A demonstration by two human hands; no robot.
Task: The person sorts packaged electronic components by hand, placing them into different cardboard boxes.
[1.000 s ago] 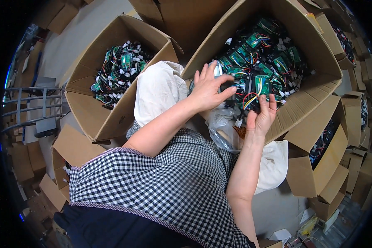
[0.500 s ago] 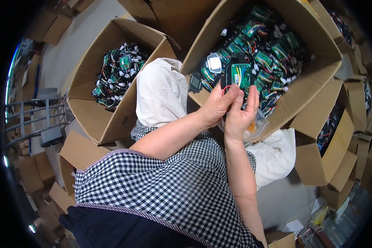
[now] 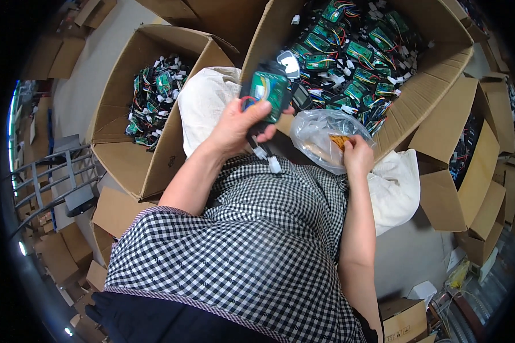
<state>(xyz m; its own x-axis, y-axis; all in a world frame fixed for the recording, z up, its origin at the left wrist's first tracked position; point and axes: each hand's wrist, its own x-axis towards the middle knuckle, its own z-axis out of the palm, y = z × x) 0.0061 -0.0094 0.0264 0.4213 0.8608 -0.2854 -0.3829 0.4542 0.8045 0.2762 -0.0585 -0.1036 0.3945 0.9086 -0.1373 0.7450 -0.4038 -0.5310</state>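
My left hand (image 3: pixel 232 127) is closed around a green circuit board in a black housing (image 3: pixel 270 94), the thumb lying across its front. Red, yellow and white wires show on the board, and black leads with white connectors (image 3: pixel 274 164) dangle below it. On the right, a clear plastic bag (image 3: pixel 312 130) rests at my lap against the big carton. My right hand (image 3: pixel 359 156) is at the bag, fingers pinched beside small orange pieces (image 3: pixel 339 140); what lies between the fingertips cannot be made out. Two display units, one lit (image 3: pixel 288 64) and one dark (image 3: pixel 301 96), lie by the carton's near corner.
A large carton (image 3: pixel 435 94) in front holds many wired circuit boards (image 3: pixel 360 51). Another carton (image 3: pixel 117 163) of boards stands at the left. More open boxes (image 3: pixel 440 200) line the right, and a grey metal rack (image 3: pixel 68 171) stands far left.
My hands have moved apart. The left carried the circuit board leftward and nearer, away from the big carton; the right went down to the plastic bag, now in fuller view.
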